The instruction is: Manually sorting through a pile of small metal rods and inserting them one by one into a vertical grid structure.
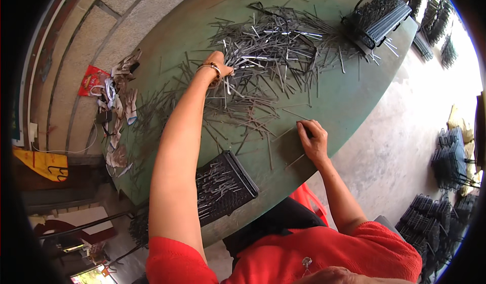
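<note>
A large loose pile of thin grey metal rods (268,51) spreads over the green table (354,107). My left hand (216,65), with bracelets at the wrist, reaches to the pile's left edge. Its thumb and fingers close around some rods there, though the fingertips are partly hidden. Near the table's front edge my right hand (314,139) rests with curled fingers. A single rod (295,114) ends at its fingertips; whether it is gripped is unclear. Close to my body, partly behind my left forearm, is a black rack (225,185) with rows of short metal pieces in it.
A black basket of rods (379,21) stands at the table's far right corner. Used gloves (124,86) and a red packet (93,80) lie along the left side. Stacked dark racks (430,223) stand on the floor (377,147) at right. Another bundle hangs at upper right.
</note>
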Demonstrator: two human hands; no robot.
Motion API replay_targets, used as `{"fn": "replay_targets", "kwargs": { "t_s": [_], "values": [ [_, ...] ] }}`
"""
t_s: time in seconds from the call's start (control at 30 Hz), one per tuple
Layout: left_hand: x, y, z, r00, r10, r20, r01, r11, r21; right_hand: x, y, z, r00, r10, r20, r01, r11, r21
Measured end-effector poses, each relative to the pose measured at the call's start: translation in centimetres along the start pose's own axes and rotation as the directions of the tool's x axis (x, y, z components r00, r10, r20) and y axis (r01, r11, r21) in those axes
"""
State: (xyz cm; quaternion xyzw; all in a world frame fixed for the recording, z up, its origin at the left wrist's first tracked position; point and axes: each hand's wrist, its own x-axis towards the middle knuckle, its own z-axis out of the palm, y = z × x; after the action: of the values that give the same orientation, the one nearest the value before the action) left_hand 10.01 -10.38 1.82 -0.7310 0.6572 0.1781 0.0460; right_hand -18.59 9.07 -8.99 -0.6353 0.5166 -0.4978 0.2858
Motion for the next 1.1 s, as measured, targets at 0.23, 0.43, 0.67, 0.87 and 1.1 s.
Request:
{"fn": "replay_targets", "kwargs": {
  "t_s": [0.23, 0.43, 0.67, 0.87, 1.1],
  "values": [
    [-6.4, -3.6, 1.6, 0.951, 0.211, -0.227, -0.123, 0.930, 0.347, 0.0, 0.0, -0.1, 1.000, 0.017, -0.013, -0.017, 0.999, 0.029],
    [-8.0, -3.7, 3.8, 0.993, -0.083, 0.087, 0.051, 0.944, 0.326, -0.3, 0.2, -0.1, 1.000, 0.003, -0.005, -0.003, 1.000, 0.022],
    [-5.7, -6.8, 1.5, 1.000, -0.031, -0.001, 0.029, 0.931, -0.364, -0.1, 0.0, 0.3, 1.000, -0.010, 0.001, 0.010, 1.000, 0.000],
    [-6.4, -0.1, 4.4, 0.975, -0.095, 0.201, -0.003, 0.898, 0.439, -0.3, 0.6, -0.2, 1.000, -0.004, -0.027, 0.004, 1.000, -0.017],
    [-4.8, -2.2, 7.8, 0.965, -0.234, 0.120, 0.134, 0.829, 0.543, -0.4, 0.9, 0.4, 0.998, -0.039, -0.045, 0.040, 0.999, 0.005]
  ]
}}
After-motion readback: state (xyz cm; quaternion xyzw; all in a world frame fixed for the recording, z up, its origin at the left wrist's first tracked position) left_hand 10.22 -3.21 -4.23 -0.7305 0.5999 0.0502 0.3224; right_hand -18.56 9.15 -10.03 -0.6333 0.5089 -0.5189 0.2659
